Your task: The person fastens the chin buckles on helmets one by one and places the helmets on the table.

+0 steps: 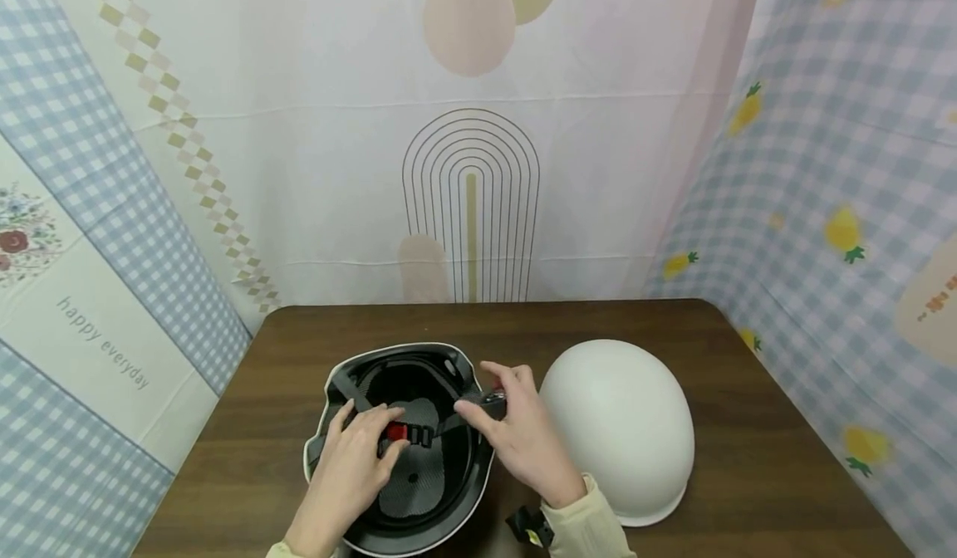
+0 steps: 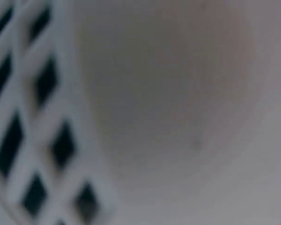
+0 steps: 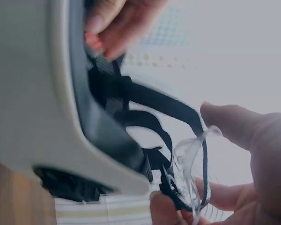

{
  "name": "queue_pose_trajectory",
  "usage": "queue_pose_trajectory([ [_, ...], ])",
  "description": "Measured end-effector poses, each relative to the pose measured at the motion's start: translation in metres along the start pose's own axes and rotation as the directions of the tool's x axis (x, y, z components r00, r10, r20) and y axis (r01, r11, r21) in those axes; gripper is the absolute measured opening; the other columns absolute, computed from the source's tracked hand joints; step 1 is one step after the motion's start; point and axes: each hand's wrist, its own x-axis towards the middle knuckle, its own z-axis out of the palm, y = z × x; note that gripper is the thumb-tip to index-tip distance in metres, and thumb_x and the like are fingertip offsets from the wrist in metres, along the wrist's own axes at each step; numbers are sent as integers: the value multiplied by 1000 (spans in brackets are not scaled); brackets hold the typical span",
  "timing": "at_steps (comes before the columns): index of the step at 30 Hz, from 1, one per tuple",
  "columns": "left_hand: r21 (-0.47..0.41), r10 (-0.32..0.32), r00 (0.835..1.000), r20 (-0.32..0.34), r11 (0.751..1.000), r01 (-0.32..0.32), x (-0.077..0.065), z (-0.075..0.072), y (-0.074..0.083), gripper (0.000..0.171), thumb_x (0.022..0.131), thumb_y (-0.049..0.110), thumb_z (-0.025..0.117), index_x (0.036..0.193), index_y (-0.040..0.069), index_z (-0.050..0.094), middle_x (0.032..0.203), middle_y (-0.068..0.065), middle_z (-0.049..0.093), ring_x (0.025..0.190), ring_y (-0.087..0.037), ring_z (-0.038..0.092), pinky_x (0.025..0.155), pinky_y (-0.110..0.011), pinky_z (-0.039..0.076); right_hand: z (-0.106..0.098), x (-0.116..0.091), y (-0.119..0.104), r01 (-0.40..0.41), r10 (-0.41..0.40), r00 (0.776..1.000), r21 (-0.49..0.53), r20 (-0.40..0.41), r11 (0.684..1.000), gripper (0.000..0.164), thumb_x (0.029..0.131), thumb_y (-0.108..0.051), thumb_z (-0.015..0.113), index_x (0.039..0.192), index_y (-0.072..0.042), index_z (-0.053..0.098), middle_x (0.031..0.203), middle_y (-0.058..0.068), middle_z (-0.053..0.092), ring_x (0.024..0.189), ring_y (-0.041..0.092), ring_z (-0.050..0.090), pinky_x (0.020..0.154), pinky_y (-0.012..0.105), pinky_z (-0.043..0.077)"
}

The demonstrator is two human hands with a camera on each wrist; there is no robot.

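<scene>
An upturned helmet (image 1: 478,491) with a pale rim and black lining lies at the table's front, its hollow facing up. Over the hollow, the left hand (image 1: 351,458) pinches a red-and-black strap buckle (image 1: 398,432) between thumb and fingers. The right hand (image 1: 527,433) holds a black chin strap (image 1: 452,423) at the helmet's right side. In the right wrist view, that strap loops between thumb and fingers, with crumpled clear plastic (image 3: 189,159) around its end. The left wrist view shows only a blurred pale surface (image 2: 178,112) with dark diamond-shaped openings.
A smooth white helmet (image 1: 620,425) stands dome up close beside the right forearm. Both helmets are on a dark brown wooden table (image 1: 748,458). A small black object (image 1: 527,526) sits by the right sleeve. Patterned cloth (image 1: 336,168) hangs behind and at both sides.
</scene>
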Motion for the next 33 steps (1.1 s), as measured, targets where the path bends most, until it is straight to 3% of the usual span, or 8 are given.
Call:
queue_pose_trajectory([
  [4,-33,15,999,-31,999,-16,2,0,-1,43,70,10,87,109,5,70,108,-11,70,106,-31,64,103,-55,33,7,-2,-5,54,-55,998,25,16,998,74,86,-51,69,143,-10,45,115,6,41,97,17,49,82,38,47],
  [7,-60,47,991,-129,997,-55,2,-2,-5,41,68,4,87,106,4,70,106,-12,70,105,-34,63,101,-56,35,11,-2,-5,100,-101,994,32,29,994,66,87,-35,73,142,-11,46,118,6,41,98,19,51,83,38,48],
  [9,-81,53,976,-213,994,-72,2,-4,-9,39,68,0,85,103,1,70,107,-15,68,107,-38,61,101,-57,34,13,-2,-3,132,-133,990,25,36,991,60,89,-29,73,140,-12,49,120,6,44,103,21,52,87,40,47],
  [13,-125,-21,953,-301,992,-17,0,-11,-20,46,71,-3,81,113,-4,65,120,-22,60,115,-43,51,97,-58,33,15,-2,3,186,-186,982,-16,-2,982,50,93,-23,68,139,-12,51,123,5,47,114,23,47,97,49,37],
  [15,-150,-85,954,-286,988,43,-1,-13,-24,53,74,-1,80,122,-6,60,128,-24,55,118,-44,46,95,-59,33,16,-1,7,188,-189,981,-41,-41,981,47,95,-21,65,139,-12,50,125,5,47,115,22,44,97,51,36],
  [18,-172,-170,962,-213,976,134,-4,-14,-29,60,79,4,77,133,-7,52,138,-24,46,124,-44,41,95,-61,32,17,1,13,164,-168,982,-54,-83,985,46,97,-16,61,141,-11,47,128,8,45,118,24,41,96,50,39],
  [21,-175,-218,965,-143,966,193,-6,-13,-32,62,83,9,76,136,-8,48,144,-24,39,128,-45,37,95,-62,32,17,3,17,134,-139,986,-58,-94,989,45,99,-15,57,142,-10,46,130,10,45,120,25,42,95,48,42],
  [33,-163,-252,967,-37,956,243,-5,-11,-34,62,86,17,74,137,-6,47,152,-23,30,137,-45,27,99,-64,29,18,4,28,58,-58,998,-8,-29,998,48,104,-31,47,145,-9,41,140,13,42,125,31,45,99,51,39],
])
